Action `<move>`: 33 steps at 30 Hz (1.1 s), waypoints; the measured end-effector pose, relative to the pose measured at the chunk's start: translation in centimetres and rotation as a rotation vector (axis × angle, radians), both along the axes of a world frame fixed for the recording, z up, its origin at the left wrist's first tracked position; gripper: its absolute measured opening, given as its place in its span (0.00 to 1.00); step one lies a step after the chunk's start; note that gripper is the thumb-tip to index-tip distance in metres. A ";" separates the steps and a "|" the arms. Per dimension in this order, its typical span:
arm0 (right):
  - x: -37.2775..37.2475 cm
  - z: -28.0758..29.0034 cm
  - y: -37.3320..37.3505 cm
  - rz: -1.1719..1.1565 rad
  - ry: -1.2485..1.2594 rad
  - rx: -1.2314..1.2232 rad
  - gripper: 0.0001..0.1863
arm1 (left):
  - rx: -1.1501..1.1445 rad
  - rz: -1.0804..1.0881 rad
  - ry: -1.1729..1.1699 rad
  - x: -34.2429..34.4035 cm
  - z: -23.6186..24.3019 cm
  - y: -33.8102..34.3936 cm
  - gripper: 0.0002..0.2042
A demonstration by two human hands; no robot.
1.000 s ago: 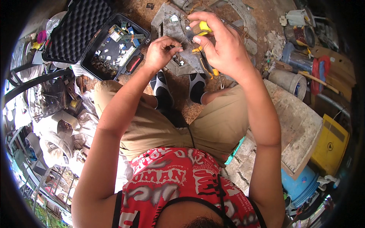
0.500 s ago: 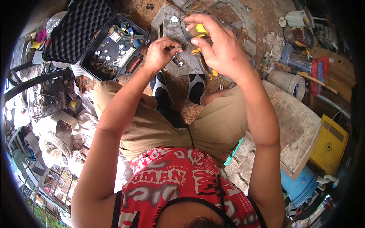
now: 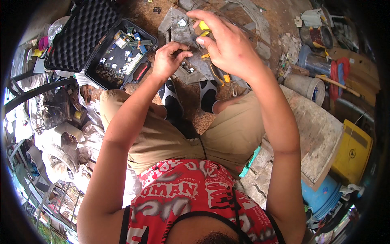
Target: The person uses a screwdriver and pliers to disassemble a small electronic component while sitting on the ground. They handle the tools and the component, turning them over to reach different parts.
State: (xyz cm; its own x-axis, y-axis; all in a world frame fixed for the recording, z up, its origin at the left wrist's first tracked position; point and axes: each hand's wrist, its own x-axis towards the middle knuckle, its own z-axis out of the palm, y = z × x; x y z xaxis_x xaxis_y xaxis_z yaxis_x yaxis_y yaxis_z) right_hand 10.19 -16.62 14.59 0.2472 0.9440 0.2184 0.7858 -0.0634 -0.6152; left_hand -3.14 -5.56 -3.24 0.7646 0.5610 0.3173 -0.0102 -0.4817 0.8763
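Note:
My left hand (image 3: 168, 60) is over the grey slab, thumb and fingertips pinched together. Whatever small piece they hold is too small to name. My right hand (image 3: 229, 44) is just right of it, thumb and fingers curved around a yellow-handled tool (image 3: 204, 27) whose working end I cannot make out. Below that hand, pliers with yellow and black handles (image 3: 221, 74) lie on the worn grey slab (image 3: 175, 25) between my feet. Small pale pieces (image 3: 189, 69) rest in a recess at the slab's near end, and a whitish chip (image 3: 182, 23) sits farther up.
On the left stands an open black case (image 3: 115, 87) with a foam-lined lid (image 3: 83, 34), holding circuit boards and small chips. To the right are a wooden board (image 3: 310, 130), a yellow plastic panel (image 3: 352, 150), a blue tub (image 3: 323, 199) and a grey bucket (image 3: 304, 87).
My right hand has moved a little left and up with the yellow-handled tool, closer to the left hand. My left hand keeps its pinch, shifted slightly left.

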 end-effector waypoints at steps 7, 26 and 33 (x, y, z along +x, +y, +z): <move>-0.1 0.7 0.7 0.064 0.012 -0.035 0.41 | 0.029 0.002 0.034 -0.1 -0.2 -0.1 0.11; 0.5 -5.9 -8.0 -0.523 0.270 -0.516 0.29 | -0.083 -0.003 0.075 -0.3 0.0 -0.1 0.11; 0.9 9.5 -6.0 -0.105 -0.062 0.443 0.30 | -0.080 0.017 0.066 -0.6 -0.3 -0.1 0.12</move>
